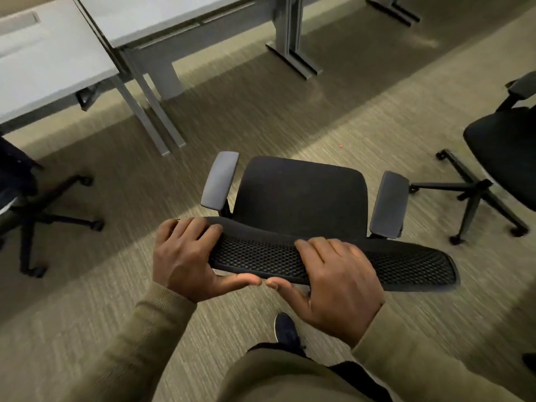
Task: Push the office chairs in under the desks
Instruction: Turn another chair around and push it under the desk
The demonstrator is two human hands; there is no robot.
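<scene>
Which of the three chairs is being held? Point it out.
The middle chair: both hands, left and right, grip its mesh backrest. The chairs at left and right stand untouched.

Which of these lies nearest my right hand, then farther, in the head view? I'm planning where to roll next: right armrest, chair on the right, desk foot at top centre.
From the right hand:
1. Right armrest, just ahead of it on the held chair.
2. Chair on the right, off at the frame's edge.
3. Desk foot, far ahead across the carpet.

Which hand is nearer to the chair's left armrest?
Left. The left hand grips the backrest end just below the left armrest; the right hand holds the backrest's middle, farther away.
</scene>
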